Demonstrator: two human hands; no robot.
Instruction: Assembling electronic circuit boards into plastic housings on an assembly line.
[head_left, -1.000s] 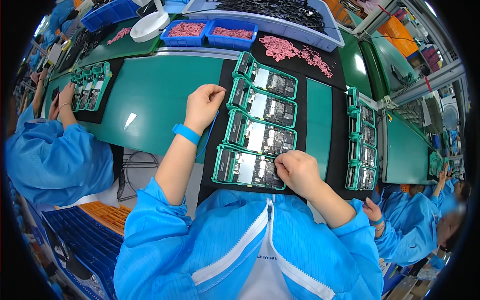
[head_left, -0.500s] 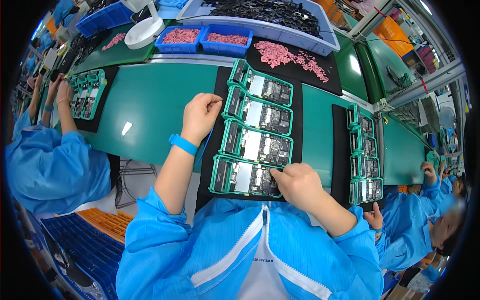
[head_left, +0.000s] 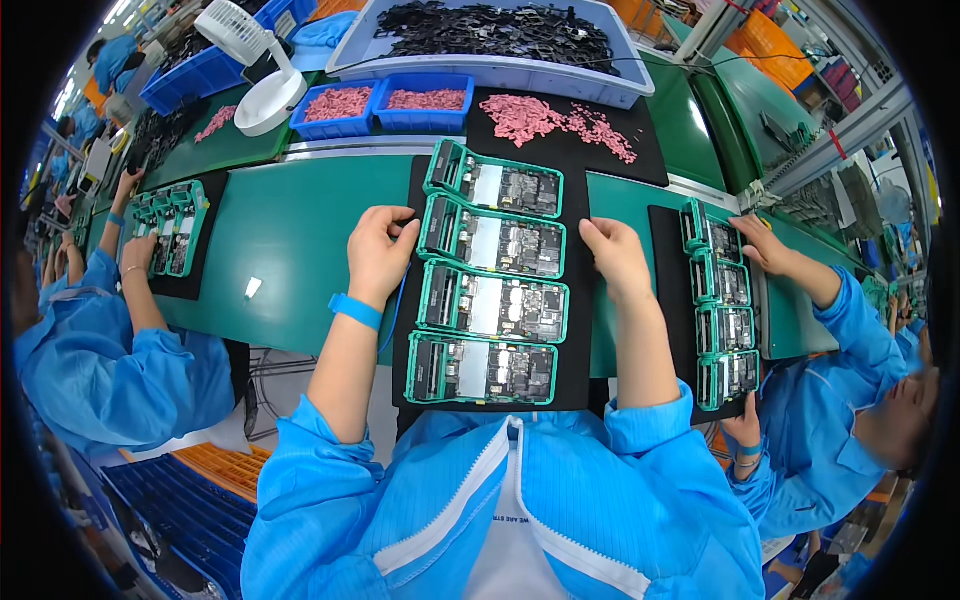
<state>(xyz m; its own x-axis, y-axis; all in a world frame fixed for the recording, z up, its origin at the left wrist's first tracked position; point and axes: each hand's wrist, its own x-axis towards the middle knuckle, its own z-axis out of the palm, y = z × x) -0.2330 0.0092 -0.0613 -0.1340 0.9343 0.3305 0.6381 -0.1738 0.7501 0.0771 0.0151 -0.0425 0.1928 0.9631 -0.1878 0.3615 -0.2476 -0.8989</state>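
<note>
In front of me, four-sided green frames holding phone-like devices with exposed circuit boards stand in a column; the nearest frame (head_left: 482, 370) is close to my body. They lie on a black mat (head_left: 577, 330). My left hand (head_left: 378, 262), with a blue wristband (head_left: 356, 310), is closed at the mat's left edge beside the upper frames. My right hand (head_left: 622, 258) is closed at the mat's right edge, level with the second frame (head_left: 492, 235) from the far end. Whatever either hand pinches, if anything, is too small or hidden to name.
Beyond the mat stand two blue bins (head_left: 424, 102) of pink pieces and a large tub (head_left: 490, 78) of black parts. Loose pink pieces (head_left: 520, 118) lie right of the bins. A white fan (head_left: 270, 105) stands far left. Co-workers sit at both sides with similar frames (head_left: 726, 300).
My right hand has left the nearest device and moved away from me to the mat's right edge. My left hand stays at the left edge. The whole view has shifted slightly.
</note>
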